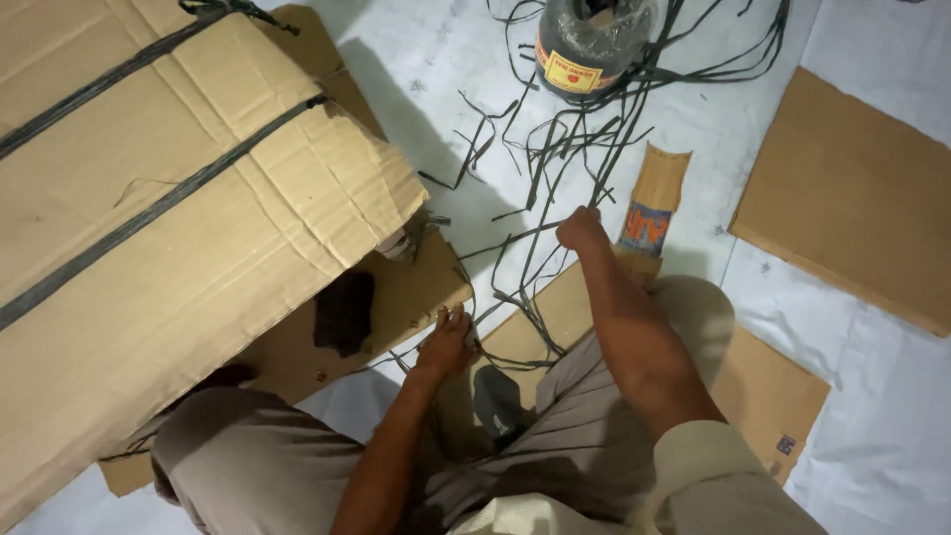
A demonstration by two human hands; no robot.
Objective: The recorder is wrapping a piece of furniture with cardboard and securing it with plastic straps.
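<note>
Where straps (555, 149) litter tiles (693, 119) (white)

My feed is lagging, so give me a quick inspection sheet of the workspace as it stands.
Surface: white floor sheet, partly covered by flat cardboard sheets.
Job's things: dark strap running between both hands; large box bound with two dark straps.
Clutter: loose strap offcuts, a printed cardboard scrap, a dark cloth.
Grippers: left hand pinches the strap near the box edge; right hand is closed on it farther out.
Cables: nothing seen.
Surroundings: strap bundle in clear wrap with a label at the top edge.
</note>
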